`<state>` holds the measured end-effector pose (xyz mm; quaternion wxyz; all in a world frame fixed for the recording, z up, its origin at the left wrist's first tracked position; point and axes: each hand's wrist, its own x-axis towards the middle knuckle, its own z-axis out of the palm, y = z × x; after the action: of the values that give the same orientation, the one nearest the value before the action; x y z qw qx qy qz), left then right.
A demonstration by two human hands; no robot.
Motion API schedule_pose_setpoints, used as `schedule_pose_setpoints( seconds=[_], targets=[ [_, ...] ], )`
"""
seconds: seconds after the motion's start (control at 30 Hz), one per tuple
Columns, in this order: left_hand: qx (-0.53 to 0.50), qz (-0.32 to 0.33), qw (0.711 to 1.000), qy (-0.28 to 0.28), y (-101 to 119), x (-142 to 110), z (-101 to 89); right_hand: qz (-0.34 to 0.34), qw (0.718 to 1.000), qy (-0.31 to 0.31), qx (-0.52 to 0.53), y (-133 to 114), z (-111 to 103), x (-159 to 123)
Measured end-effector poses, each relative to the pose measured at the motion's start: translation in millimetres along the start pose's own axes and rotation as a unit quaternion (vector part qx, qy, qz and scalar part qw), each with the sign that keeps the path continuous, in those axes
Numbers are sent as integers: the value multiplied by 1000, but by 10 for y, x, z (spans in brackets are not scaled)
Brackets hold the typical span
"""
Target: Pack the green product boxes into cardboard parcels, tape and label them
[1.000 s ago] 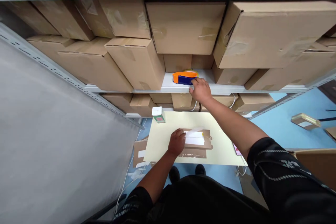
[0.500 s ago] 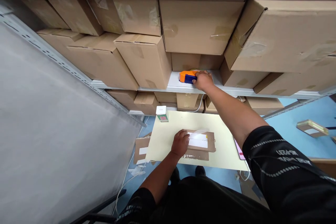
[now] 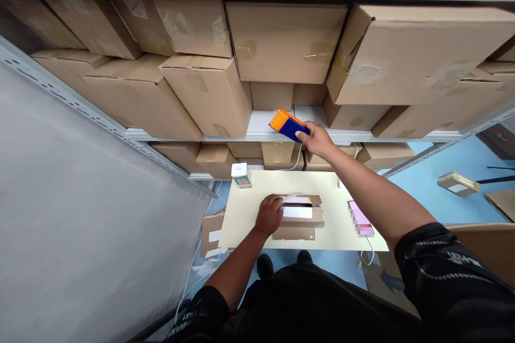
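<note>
Orange-blue tape dispenser (image 3: 287, 124) partly hidden by right hand (image 3: 317, 140).

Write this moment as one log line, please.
right hand: holds tape dispenser at shelf | left hand: on flat parcel | table

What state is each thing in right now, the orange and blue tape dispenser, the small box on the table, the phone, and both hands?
Orange and blue tape dispenser: gripped, tilted, at the shelf edge.
Small brown cardboard box: flat on the cream table, white label on top.
Phone with pink screen: lying flat, screen lit.
Right hand: closed on the dispenser.
Left hand: resting on the box.
</note>
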<state>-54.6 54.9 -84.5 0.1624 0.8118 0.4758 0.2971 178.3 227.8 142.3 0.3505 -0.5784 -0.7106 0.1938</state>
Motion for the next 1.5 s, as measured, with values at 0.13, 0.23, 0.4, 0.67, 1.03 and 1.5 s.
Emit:
schedule_pose_setpoints(
  seconds=[0.13,0.23,0.4,0.67,1.03,1.5],
  targets=[
    [-23,-1,1000,6,66,147,-133,23,992,-3,123,10,-110,-372],
    [-44,4,999,9,124,259,-243,30,977,-13,211,32,-163,-660],
    [-64,8,998,29,180,375,-376,57,955,-32,290,117,-196,-1053],
    [-87,-34,994,62,251,494,-478,80,947,-19,311,308,-233,-1350],
    [-380,-149,912,50,611,953,-765,114,936,-42,331,444,-212,-1754],
    [-140,-408,891,-143,-749,1278,9,200,925,-18,322,673,-286,-2185]
  ],
)
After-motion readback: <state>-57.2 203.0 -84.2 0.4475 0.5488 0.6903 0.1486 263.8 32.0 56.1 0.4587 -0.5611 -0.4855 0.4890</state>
